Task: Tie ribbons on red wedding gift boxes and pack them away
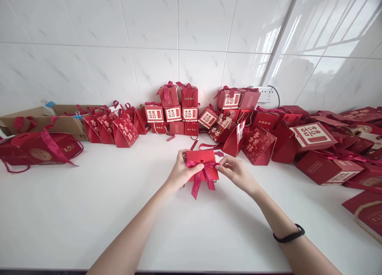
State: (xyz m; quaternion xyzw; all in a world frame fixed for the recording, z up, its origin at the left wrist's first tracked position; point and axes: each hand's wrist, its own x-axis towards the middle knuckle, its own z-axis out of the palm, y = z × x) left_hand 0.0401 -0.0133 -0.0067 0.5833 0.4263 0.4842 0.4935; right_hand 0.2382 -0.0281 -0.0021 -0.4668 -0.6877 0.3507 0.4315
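A small red gift box (200, 155) stands on the white table in front of me. A dark pink satin ribbon (197, 186) is tied around it in a bow, its two tails hanging down the near side. My left hand (182, 172) grips the box's left side, with the thumb pressing on the ribbon near the knot. Between the thumb and fingers of my right hand (234, 172) a loop of the ribbon is pinched at the box's right edge. The far side of the box is hidden.
Stacked red gift boxes (174, 113) line the tiled wall. A heap of more boxes (331, 163) fills the right side. On the left sit a long red box (30, 149) and an open cardboard carton (64, 110). A power strip (264, 94) is at the wall.
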